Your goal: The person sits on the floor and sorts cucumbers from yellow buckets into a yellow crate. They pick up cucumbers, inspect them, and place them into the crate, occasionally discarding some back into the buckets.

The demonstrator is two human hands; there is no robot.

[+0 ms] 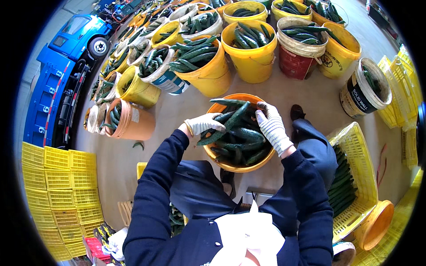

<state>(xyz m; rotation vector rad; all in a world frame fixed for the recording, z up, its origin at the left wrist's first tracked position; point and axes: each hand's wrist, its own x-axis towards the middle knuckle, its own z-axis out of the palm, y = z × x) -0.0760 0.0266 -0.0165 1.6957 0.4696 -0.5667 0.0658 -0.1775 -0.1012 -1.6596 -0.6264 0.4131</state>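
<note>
An orange bucket [239, 167] full of dark green cucumbers [246, 134] stands between my knees. My left hand [205, 124], in a striped white glove, is closed round a cucumber [209, 138] at the bucket's left side. Another long cucumber [238, 116] slants across the pile beside its fingertips. My right hand [273, 127], gloved alike with dark-stained fingertips, reaches over the right rim. Its fingers are stretched out and apart against the cucumbers at the far right of the bucket.
Rows of cucumber-filled buckets [249, 66] stand ahead. A yellow crate [364, 177] with lined-up cucumbers lies by my right knee, near an orange bucket [377, 224]. Stacked yellow crates [60, 193] and a blue truck [53, 86] are left. A black-and-white bucket [355, 99] stands right.
</note>
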